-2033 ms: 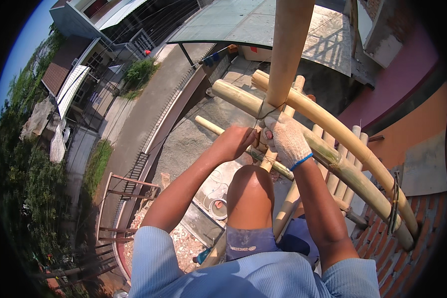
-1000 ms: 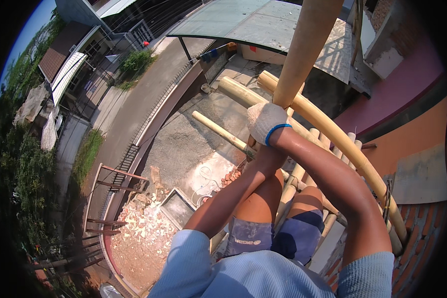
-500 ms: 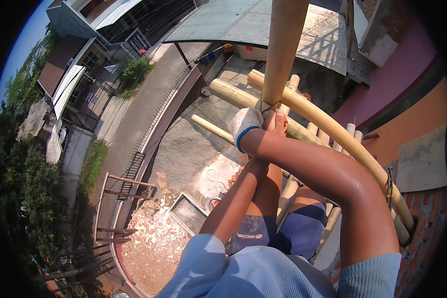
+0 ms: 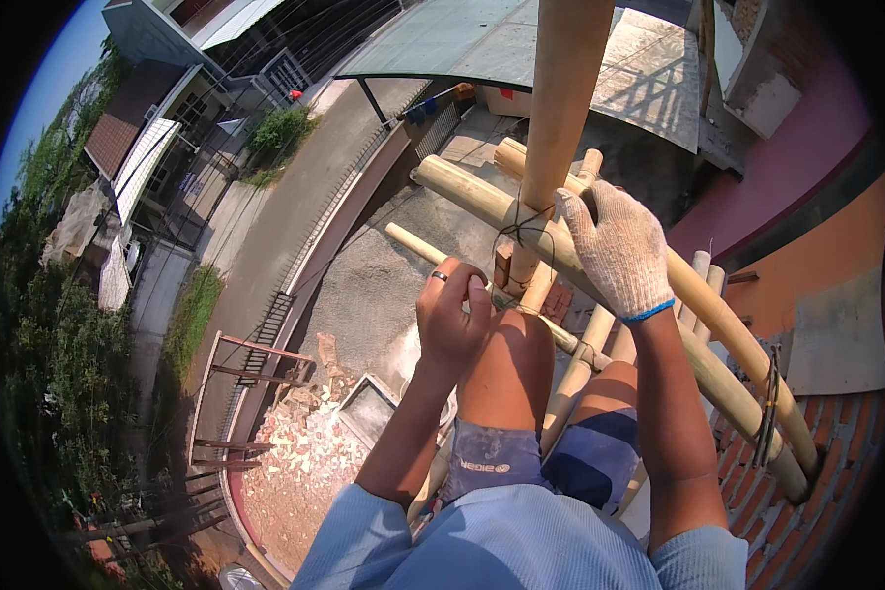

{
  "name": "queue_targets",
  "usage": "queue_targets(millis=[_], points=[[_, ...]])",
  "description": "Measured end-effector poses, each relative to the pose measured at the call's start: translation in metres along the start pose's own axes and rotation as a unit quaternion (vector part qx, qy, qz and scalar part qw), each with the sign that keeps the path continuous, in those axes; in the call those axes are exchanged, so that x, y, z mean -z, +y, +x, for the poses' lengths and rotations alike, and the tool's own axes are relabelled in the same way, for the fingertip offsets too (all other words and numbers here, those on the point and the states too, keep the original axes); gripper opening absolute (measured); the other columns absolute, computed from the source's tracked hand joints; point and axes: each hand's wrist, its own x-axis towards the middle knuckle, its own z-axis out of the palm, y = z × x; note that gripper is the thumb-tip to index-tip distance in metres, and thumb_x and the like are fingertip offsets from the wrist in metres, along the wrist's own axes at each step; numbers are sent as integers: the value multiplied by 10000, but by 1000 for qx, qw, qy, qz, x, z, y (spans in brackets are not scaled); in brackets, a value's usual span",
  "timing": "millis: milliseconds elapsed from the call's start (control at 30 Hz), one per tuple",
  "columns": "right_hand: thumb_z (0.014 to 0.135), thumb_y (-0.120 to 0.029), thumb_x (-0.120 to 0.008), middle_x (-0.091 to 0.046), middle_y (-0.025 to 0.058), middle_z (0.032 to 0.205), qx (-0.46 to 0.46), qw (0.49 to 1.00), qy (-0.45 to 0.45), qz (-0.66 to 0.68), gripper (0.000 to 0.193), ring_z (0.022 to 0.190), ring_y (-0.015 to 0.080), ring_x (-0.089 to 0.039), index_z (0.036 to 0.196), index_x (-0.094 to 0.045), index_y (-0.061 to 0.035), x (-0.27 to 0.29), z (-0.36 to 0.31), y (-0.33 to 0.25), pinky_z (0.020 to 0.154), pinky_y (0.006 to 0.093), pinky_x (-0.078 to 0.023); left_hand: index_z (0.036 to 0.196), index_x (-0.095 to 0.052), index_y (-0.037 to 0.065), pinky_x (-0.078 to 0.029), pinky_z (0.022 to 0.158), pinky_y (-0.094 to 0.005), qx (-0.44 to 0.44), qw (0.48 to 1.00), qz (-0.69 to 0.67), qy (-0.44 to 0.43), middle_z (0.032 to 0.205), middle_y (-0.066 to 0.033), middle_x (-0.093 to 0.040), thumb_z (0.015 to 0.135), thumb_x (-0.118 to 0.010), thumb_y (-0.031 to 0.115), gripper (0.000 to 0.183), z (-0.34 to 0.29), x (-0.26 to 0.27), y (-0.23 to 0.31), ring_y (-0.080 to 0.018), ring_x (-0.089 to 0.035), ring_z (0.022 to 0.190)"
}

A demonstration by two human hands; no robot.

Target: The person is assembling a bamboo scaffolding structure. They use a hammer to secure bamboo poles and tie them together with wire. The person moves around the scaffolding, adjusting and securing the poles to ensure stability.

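A thick upright bamboo pole [image 4: 566, 98] crosses a slanting bamboo pole [image 4: 467, 192]. Thin dark wire [image 4: 517, 229] is wound round the crossing, with a loose loop hanging below it. My bare left hand [image 4: 454, 313], a dark ring on one finger, is closed left of the joint, over a thinner bamboo pole [image 4: 408, 242]; what it pinches is hidden. My right hand [image 4: 621, 246] wears a cream knitted glove with a blue cuff. It lies over a curved bamboo pole [image 4: 723, 302] just right of the upright, thumb toward the joint. Its fingers curl down, their tips out of sight.
I am high up, my bare legs [image 4: 509, 379] among the poles. More wire strands [image 4: 769, 408] hang over the poles at right, beside a brick wall [image 4: 824, 457]. Far below lie rubble [image 4: 305, 462], a rectangular trough [image 4: 368, 411] and a spiked fence [image 4: 265, 329].
My crossed forearms have come apart. The gloved right hand has swung from the joint's left to its right; the left hand has come out beneath it to the left, and the wired joint is now uncovered.
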Motion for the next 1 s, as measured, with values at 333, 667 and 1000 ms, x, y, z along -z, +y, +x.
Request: queue_targets(millis=[333,667,1000], points=[[983,-259,-581,-713,248,922,68,987,-109,-93,247,910,412,-714,987,-682,-33,-85,7,52,814,522,-563,1098,-554,21,-511,782,-528,128,943,202,-230,894,-266,-693,1012,-615,237,241,53,-52,-52,-455,-674,936],[940,-195,-589,-729,216,880,129,979,-98,-126,181,845,404,-734,919,-691,-47,-82,-14,45,753,511,-587,1013,-775,132,-544,747,-500,57,931,222,-283,921,-151,-743,1000,-625,331,249,95,-15,-75,-384,-701,877],[878,-168,-647,-722,169,735,203,939,-112,-256,137,684,326,-742,872,-725,-56,-112,-25,36,594,470,-563,1044,-765,102,-531,731,-463,-77,937,193,-282,887,-167,-728,962,-693,226,165,138,-33,-64,-374,-703,841]])
